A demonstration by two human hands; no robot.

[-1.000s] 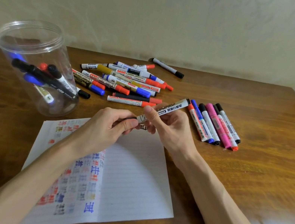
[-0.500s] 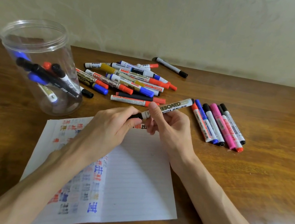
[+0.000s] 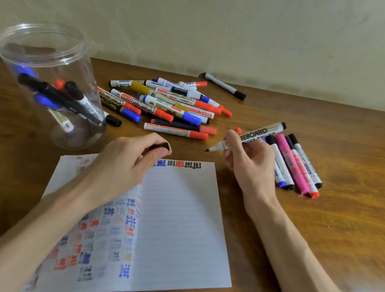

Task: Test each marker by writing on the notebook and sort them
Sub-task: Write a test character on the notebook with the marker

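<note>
Working with both hands: gripping an uncapped whiteboard marker (image 3: 257, 134) in the right hand (image 3: 248, 160), dark tip pointing left, just beyond the top edge of the notebook (image 3: 173, 219) near its right corner; pinching a black cap (image 3: 160, 146) in the curled fingers of the left hand (image 3: 121, 161), over that same edge. Reaching across a brown wooden surface (image 3: 325, 233). Covering part of the notebook's scribbled left page with the left forearm, and part of the row of characters along the top edge with the left hand. Passing a clear plastic jar (image 3: 46, 63) standing upright at far left, holding black, blue and red markers. Facing a loose pile of markers (image 3: 167, 105) behind the notebook. Blocking with the right hand the upper ends of a neat row of markers (image 3: 296, 164) at right. Leaving a lone black marker (image 3: 224, 85) near the wall, apart from the pile.
</note>
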